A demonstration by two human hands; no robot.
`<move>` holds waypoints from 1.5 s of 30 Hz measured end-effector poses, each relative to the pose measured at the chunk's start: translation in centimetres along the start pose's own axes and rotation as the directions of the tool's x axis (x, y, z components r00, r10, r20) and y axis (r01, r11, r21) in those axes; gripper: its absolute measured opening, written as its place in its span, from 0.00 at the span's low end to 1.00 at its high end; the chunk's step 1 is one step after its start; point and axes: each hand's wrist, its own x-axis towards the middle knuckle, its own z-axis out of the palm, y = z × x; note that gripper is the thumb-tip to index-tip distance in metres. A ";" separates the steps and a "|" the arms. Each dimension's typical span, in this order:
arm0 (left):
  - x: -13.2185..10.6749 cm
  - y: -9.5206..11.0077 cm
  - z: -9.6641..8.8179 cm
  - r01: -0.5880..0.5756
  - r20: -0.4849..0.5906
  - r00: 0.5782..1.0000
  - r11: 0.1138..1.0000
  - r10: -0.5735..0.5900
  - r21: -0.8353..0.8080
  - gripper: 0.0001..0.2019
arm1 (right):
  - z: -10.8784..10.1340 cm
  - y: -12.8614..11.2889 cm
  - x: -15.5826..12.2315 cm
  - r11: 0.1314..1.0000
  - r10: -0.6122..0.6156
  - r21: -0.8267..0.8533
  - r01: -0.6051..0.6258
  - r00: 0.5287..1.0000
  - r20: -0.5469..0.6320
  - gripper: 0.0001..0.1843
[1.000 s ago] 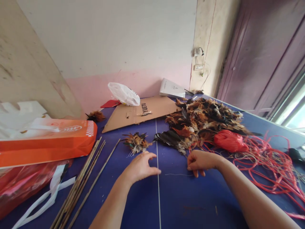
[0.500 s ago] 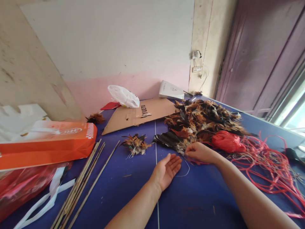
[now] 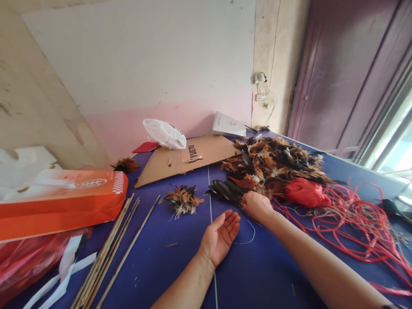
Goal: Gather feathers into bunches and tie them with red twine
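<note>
My left hand (image 3: 220,236) lies palm up on the blue table (image 3: 257,274), fingers spread and nothing in it. My right hand (image 3: 256,206) is closed at the near edge of the big pile of brown and black feathers (image 3: 273,163), beside a bunch of dark feathers (image 3: 225,191); what its fingers pinch is hidden. A thin pale thread (image 3: 246,238) curls on the table between the two hands. A small tuft of feathers (image 3: 182,201) sits to the left of them.
Several thin sticks (image 3: 112,253) lie at the left beside an orange bag (image 3: 61,201). Flat cardboard (image 3: 186,159) and a white plastic bag (image 3: 164,134) sit at the back. A red plastic bundle (image 3: 305,193) and tangled red string (image 3: 360,223) spread on the right.
My left hand turned from palm down to palm up and slid right toward the right hand. My right hand moved up from the thread to the edge of the feather pile.
</note>
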 end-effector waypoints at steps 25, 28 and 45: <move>1.0 0.7 0.7 -0.105 -0.098 0.985 0.950 0.139 0.294 0.08 | -0.1 -0.5 -1.1 0.567 -0.048 0.779 -0.269 0.933 0.358 0.09; 0.9 0.4 1.2 -0.133 -0.121 0.974 0.914 0.192 0.382 0.07 | 0.1 -1.2 -1.3 0.503 -0.089 0.823 -0.265 0.931 0.354 0.07; 1.4 0.4 0.3 -0.242 -0.088 0.868 0.571 0.489 0.785 0.10 | 0.1 -1.9 -1.8 0.602 -0.139 0.784 -0.150 0.947 0.288 0.10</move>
